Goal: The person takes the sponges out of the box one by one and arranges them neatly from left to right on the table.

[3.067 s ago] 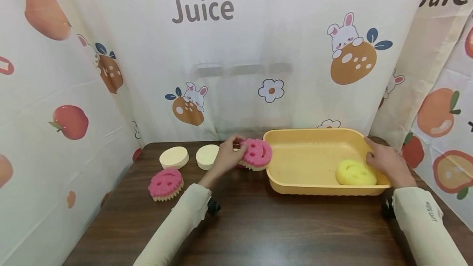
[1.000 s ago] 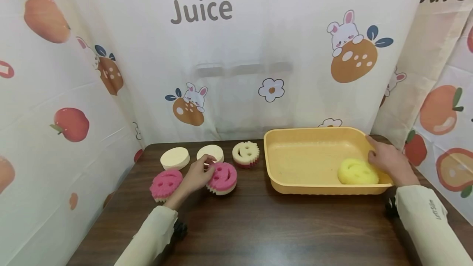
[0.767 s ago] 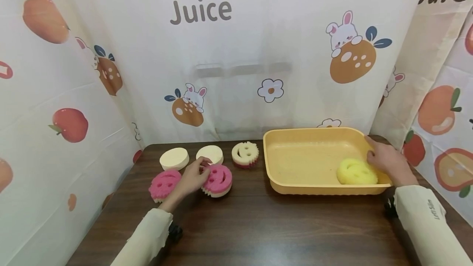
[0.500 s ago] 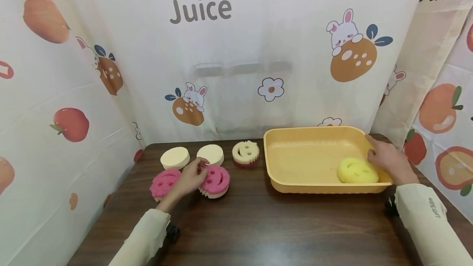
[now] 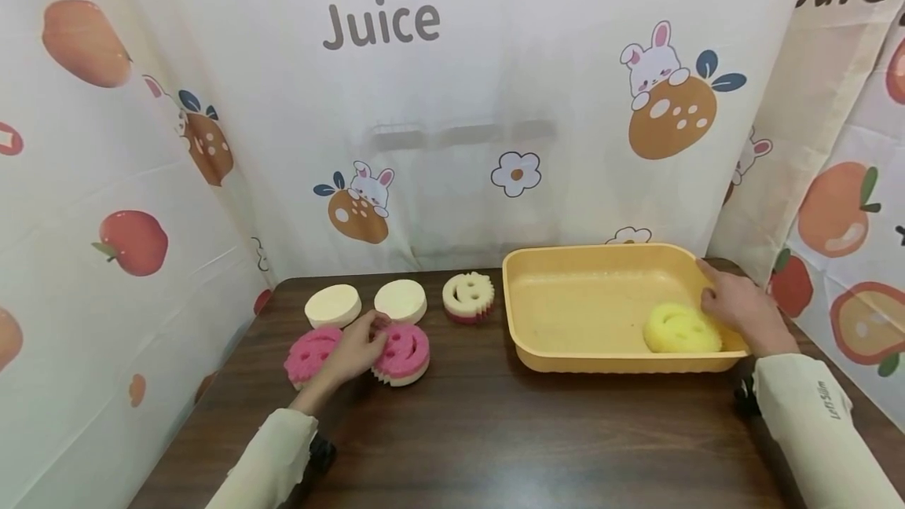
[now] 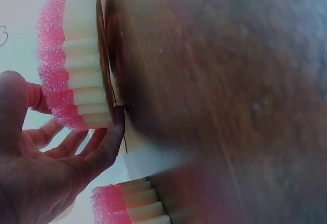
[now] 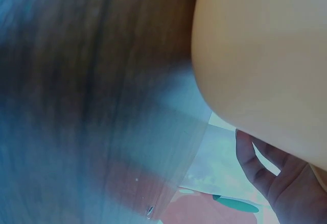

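Observation:
My left hand (image 5: pixel 357 350) pinches a round smiley-face sponge (image 5: pixel 406 353), pink on top and cream below, by its wavy edge. In the left wrist view the thumb lies on the sponge's pink face (image 6: pixel 53 55) and the fingers reach under the cream side, close over the table. Another pink smiley sponge (image 5: pixel 308 353) lies just left of that hand, partly hidden by it. At the right end of a yellow plastic tray (image 5: pixel 558 358), my right hand (image 5: pixel 742 306) grips the rim. Inside the tray, near this hand, sits a yellow smiley sponge (image 5: pixel 680 328).
Along the back of the brown table (image 5: pixel 495 430) lie two plain cream round sponges, one left (image 5: pixel 332 305) and one nearer the middle (image 5: pixel 400 302). A smiley sponge with its cream side up (image 5: pixel 468 295) lies left of the tray. A printed curtain (image 5: pixel 452 85) stands behind.
My left hand has carried the pink sponge from beside the tray leftward and down toward the other pink sponge, uncovering the cream-side-up sponge. My right hand has stayed on the tray rim.

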